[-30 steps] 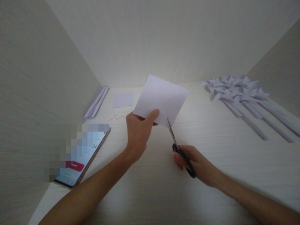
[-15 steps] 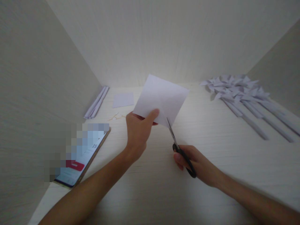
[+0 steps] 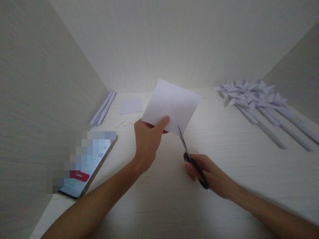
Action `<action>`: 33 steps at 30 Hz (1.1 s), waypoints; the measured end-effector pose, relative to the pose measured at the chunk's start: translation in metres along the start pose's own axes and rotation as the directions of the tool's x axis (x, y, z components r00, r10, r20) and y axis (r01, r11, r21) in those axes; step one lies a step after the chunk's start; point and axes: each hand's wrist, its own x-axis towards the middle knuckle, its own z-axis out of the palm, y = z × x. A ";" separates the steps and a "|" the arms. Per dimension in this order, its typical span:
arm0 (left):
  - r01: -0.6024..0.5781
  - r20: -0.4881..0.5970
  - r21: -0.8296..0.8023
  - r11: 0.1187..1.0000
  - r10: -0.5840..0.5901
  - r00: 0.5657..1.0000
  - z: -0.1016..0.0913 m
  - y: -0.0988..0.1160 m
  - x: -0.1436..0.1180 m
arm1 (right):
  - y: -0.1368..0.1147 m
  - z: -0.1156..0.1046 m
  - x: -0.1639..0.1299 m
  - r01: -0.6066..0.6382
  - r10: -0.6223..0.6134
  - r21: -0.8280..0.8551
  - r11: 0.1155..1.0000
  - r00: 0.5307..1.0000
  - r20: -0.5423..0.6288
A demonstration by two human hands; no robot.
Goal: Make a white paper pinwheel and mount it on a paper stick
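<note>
Two grips: one sheet (image 3: 171, 104), one scissors (image 3: 189, 156).

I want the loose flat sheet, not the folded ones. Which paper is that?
Look at the back left of the table, beside the bundle of folded strips along the wall. The small square sheet lies flat there, alone and unfolded.
</note>
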 end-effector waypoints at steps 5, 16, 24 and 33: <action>0.006 -0.016 0.008 1.000 -0.006 1.000 0.001 0.000 0.000 | 0.002 0.000 0.000 -0.015 0.015 -0.021 1.000 1.000 0.001; 0.003 -0.011 0.020 1.000 -0.003 1.000 0.000 -0.001 -0.001 | 0.000 0.002 0.000 -0.015 0.015 -0.013 1.000 1.000 -0.003; -0.013 -0.005 0.014 1.000 0.013 1.000 -0.001 -0.001 -0.001 | 0.001 0.000 0.001 -0.015 0.015 -0.007 1.000 1.000 0.001; -0.009 -0.019 0.024 1.000 0.010 1.000 0.000 0.000 -0.002 | 0.004 0.001 0.001 -0.032 0.031 -0.020 0.999 0.999 -0.009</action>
